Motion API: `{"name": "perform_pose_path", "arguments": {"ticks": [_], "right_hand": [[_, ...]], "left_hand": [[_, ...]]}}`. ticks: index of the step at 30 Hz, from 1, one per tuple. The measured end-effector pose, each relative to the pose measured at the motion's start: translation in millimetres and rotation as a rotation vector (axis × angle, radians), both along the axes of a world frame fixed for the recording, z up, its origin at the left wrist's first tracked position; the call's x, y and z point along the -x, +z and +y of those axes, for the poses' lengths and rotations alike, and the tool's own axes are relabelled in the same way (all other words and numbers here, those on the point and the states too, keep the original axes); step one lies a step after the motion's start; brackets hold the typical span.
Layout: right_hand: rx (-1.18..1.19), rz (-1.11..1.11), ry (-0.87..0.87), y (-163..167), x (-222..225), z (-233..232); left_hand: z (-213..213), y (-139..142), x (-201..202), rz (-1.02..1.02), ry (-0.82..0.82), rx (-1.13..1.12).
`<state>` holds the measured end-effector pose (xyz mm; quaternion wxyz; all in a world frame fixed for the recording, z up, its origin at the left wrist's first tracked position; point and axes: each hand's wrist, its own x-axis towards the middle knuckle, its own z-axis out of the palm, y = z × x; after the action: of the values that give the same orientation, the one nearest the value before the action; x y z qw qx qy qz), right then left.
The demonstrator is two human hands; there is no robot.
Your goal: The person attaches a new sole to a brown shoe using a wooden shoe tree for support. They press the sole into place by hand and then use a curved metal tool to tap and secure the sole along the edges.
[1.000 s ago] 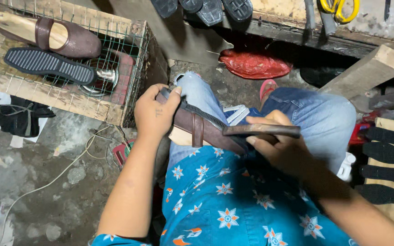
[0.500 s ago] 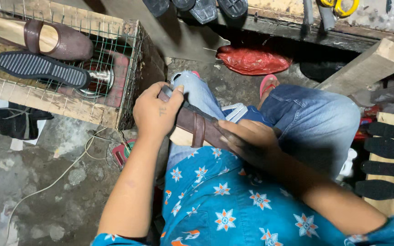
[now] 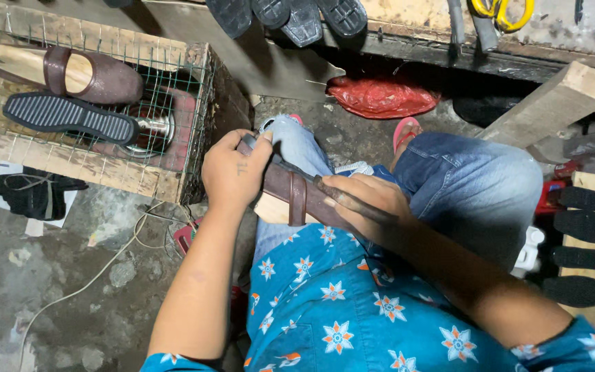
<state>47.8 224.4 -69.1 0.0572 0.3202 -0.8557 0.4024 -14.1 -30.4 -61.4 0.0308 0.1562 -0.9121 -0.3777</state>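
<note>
A brown strapped shoe upper on a wooden last (image 3: 290,196) rests across my lap, over my jeans. My left hand (image 3: 234,172) grips its toe end and holds it steady. My right hand (image 3: 366,210) is closed around a thin dark tool (image 3: 342,195) whose tip lies against the shoe near the strap. The tool's handle is hidden under my fingers.
A wire-mesh wooden crate (image 3: 166,76) at left carries a second brown shoe on a last (image 3: 80,72) and a black ribbed sole (image 3: 70,117). Black soles (image 3: 290,17) hang overhead, more soles (image 3: 590,227) lie at right, a red bag (image 3: 380,96) and a wooden plank (image 3: 552,103) lie ahead.
My right hand slid left along the shoe and the tool's long end is now covered by my fingers. My left hand kept its grip on the toe.
</note>
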Motion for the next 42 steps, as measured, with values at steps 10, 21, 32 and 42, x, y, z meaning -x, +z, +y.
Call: {"name": "perform_pose_path", "arguments": {"ticks": [10,21,32,42], "right_hand": [[-0.014,0.248,0.119,10,0,8],[0.082,0.145,0.038,-12,1,7],[-0.263,-0.275,-0.042,20,-5,15],[0.252,-0.505,-0.041,35,-17,31]], "left_hand": [[2,-2,5,-0.053,0.0,-0.013],[5,-4,9,-0.01,-0.094,-0.018],[6,-4,11,0.01,-0.191,-0.022],[8,-5,18,-0.003,-0.206,0.045]]}}
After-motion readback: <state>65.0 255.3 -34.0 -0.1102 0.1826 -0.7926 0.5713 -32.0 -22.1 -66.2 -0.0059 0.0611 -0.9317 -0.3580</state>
